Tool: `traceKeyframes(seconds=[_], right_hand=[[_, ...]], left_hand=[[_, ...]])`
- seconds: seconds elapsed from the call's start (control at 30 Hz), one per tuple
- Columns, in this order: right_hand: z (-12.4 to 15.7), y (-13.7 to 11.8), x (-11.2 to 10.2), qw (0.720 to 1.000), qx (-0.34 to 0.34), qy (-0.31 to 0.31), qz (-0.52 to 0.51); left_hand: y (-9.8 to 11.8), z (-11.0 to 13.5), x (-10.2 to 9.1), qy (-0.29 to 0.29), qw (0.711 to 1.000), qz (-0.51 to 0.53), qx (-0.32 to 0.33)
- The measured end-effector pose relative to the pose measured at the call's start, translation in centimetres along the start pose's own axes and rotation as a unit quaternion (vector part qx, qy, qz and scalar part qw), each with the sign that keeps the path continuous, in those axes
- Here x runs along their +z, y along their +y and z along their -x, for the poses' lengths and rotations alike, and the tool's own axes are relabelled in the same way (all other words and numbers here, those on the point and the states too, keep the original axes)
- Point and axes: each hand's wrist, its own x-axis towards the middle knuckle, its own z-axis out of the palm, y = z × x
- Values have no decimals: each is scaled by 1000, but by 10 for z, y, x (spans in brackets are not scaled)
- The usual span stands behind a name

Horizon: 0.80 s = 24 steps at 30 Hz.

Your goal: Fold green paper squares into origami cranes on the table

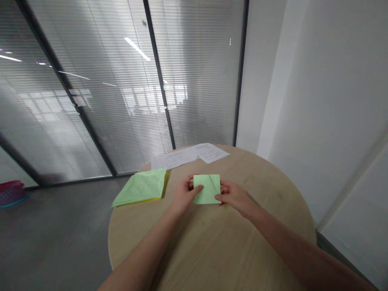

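Observation:
Between my two hands is a small folded piece of light green paper (203, 195), roughly square, with a slanting fold line across its upper right part. My left hand (185, 193) grips its left edge, thumb on the face and fingers behind. At the right edge, my right hand (232, 195) pinches the paper near its lower corner, thumb in front. Fingertips behind the paper are partly hidden. The paper is held over the middle of a round wooden table (236, 246).
Left on the table lies a stack of green paper sheets (144, 186) with a yellow edge showing beneath. Printed white sheets (182, 157) lie at the far edge. Behind stands a glass partition with blinds (203, 81); a white wall (330, 101) is at right. A red basket (12, 194) sits on the floor.

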Motion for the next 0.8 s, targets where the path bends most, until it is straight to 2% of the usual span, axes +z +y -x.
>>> traceKeyframes(seconds=[0.17,0.43,0.57,0.8], right_hand=[[2,2,7,1000,1,-26,-9],[2,3,12,1000,-10,-8,-5],[0,6,12,1000,-19,9,-3],[-1,10,11,999,-32,-19,-11]], left_hand=[[3,2,4,-3,1000,1,16],[15,7,5,-13,994,-90,62],[16,7,6,-11,992,-98,73],[10,5,2,13,998,-66,6]])
